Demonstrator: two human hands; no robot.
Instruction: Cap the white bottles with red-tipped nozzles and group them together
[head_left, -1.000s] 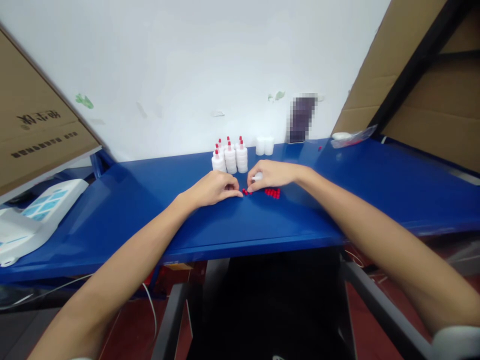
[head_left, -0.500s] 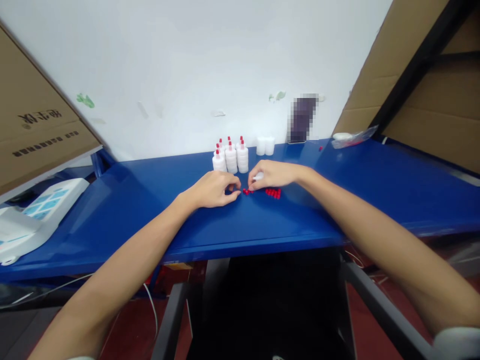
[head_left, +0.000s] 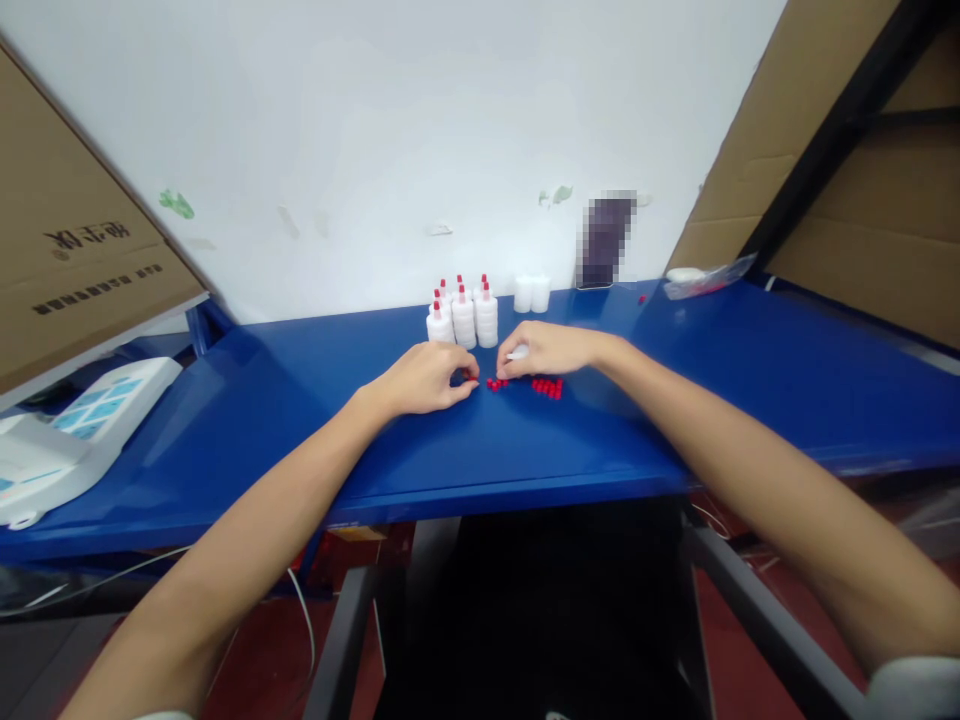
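My left hand (head_left: 435, 378) rests on the blue table, thumb and index finger pinched on a small red cap (head_left: 471, 377). My right hand (head_left: 541, 347) is closed around a white nozzle top (head_left: 518, 352), partly hidden by the fingers. Its fingertips reach down to a few loose red caps (head_left: 493, 384) lying between the hands. More red caps (head_left: 547, 387) sit in close rows below the right wrist. Behind the left hand stands a group of white bottles (head_left: 463, 320) with red-tipped nozzles.
Two white bottles without nozzles (head_left: 531, 294) stand near the wall. A clear plastic bag (head_left: 709, 278) and one stray red cap (head_left: 641, 299) lie at the back right. On the left are a white device with blue keys (head_left: 97, 415) and a cardboard box (head_left: 82, 240).
My left thumb and index finger have closed on a red cap and drawn slightly left, away from the loose caps. The right hand stays almost still.
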